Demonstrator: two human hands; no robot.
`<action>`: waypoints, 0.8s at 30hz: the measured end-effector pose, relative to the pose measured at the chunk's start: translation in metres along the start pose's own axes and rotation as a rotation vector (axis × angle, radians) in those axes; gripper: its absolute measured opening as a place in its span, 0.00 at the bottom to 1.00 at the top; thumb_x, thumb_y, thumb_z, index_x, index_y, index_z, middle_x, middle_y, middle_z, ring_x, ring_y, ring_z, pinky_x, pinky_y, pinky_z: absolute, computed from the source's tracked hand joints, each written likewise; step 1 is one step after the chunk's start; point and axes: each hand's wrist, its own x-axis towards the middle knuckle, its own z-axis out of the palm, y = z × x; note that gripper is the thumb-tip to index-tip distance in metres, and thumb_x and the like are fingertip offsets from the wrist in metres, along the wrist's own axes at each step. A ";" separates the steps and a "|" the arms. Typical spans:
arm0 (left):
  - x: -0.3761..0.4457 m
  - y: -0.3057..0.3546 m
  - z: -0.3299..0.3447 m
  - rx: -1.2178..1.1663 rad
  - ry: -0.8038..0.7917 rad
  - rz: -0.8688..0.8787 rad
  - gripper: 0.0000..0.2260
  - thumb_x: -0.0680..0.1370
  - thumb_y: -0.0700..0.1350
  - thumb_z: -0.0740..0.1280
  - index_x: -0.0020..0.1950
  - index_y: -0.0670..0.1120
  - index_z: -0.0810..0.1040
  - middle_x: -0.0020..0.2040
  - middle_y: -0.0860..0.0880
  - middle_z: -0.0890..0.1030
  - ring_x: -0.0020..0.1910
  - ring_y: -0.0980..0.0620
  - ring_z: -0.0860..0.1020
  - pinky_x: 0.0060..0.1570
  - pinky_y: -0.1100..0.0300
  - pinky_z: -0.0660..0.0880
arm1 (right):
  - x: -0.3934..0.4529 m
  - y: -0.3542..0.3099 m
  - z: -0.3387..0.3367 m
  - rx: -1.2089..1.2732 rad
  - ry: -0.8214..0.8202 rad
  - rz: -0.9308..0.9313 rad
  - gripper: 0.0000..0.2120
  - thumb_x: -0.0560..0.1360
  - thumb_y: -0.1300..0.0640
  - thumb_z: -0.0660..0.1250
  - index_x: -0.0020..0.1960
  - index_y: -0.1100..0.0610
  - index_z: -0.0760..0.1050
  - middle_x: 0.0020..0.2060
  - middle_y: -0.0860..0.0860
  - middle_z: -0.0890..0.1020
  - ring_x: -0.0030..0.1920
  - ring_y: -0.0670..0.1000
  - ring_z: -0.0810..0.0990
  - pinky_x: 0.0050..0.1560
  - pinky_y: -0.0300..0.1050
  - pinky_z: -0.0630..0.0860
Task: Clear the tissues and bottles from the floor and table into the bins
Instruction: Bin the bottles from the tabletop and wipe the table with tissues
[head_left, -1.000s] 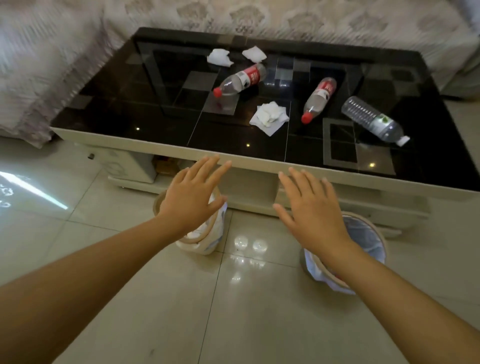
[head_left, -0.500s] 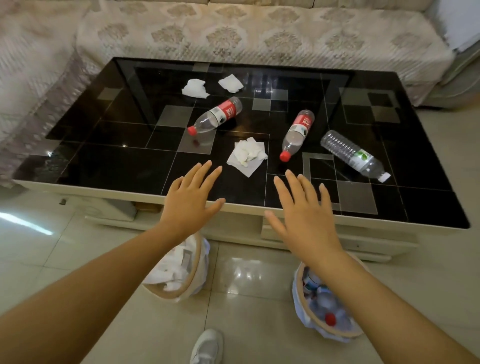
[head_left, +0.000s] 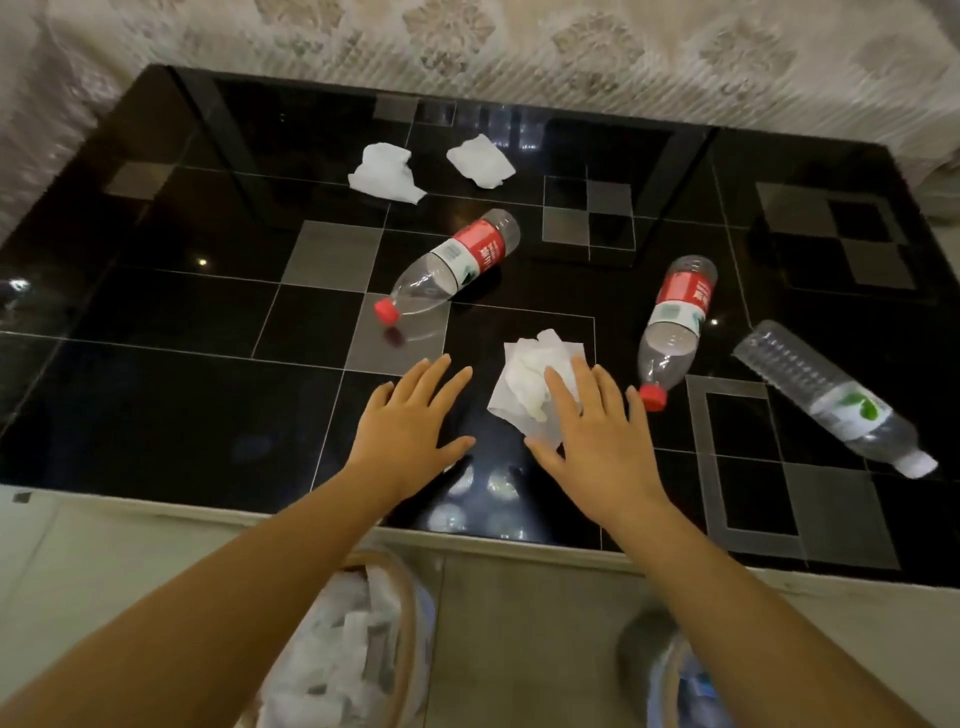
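We see both hands out flat over the near edge of the black glass coffee table (head_left: 156, 322), palms down, fingers spread, nothing held. The left hand (head_left: 410, 426) hovers over bare tabletop. The right hand (head_left: 597, 441) sits over the near side of a crumpled tissue (head_left: 530, 379); its fingertips (head_left: 551, 375) overlap the tissue, but we cannot tell whether they actually touch it.

Other task things on the table: two more tissues at the far side, a left far tissue (head_left: 384, 174) and a right far tissue (head_left: 480, 161), close together but apart. A red-label bottle (head_left: 452, 265) lies on its side mid-table, red cap pointing near-left. A second red-label bottle (head_left: 675, 327) lies just right of the right hand, red cap toward us, close to the little finger. A clear ribbed bottle (head_left: 836, 400) with a green-marked label and white cap lies further right, cap pointing near-right. All three bottles look empty or nearly so.

Below the table edge, on the pale tiled floor (head_left: 519, 649), the left bin (head_left: 405, 613) shows a lined rim and white tissues inside, partly hidden by the left forearm. The right bin (head_left: 670, 680) is mostly hidden by the right forearm; contents blurred, we cannot tell. A patterned fabric cover (head_left: 571, 52) runs behind the table.
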 end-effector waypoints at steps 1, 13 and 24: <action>0.008 -0.006 0.007 -0.005 -0.001 0.002 0.34 0.77 0.66 0.54 0.77 0.58 0.42 0.78 0.52 0.44 0.77 0.50 0.44 0.73 0.49 0.50 | 0.011 0.000 0.009 -0.007 -0.027 -0.004 0.36 0.77 0.36 0.53 0.77 0.48 0.41 0.77 0.54 0.42 0.76 0.58 0.45 0.73 0.60 0.47; 0.066 -0.027 0.034 0.103 0.336 0.179 0.31 0.74 0.64 0.55 0.74 0.53 0.61 0.74 0.45 0.63 0.72 0.44 0.62 0.66 0.34 0.58 | 0.081 0.012 0.055 0.093 -0.157 0.043 0.39 0.72 0.29 0.54 0.73 0.34 0.36 0.74 0.49 0.31 0.75 0.60 0.36 0.68 0.73 0.44; 0.137 -0.049 -0.017 -0.084 0.189 -0.239 0.33 0.75 0.59 0.64 0.75 0.55 0.54 0.73 0.44 0.62 0.66 0.40 0.68 0.63 0.42 0.65 | 0.098 0.014 0.051 0.044 -0.086 0.004 0.26 0.79 0.40 0.55 0.75 0.38 0.50 0.75 0.50 0.51 0.70 0.60 0.57 0.62 0.64 0.68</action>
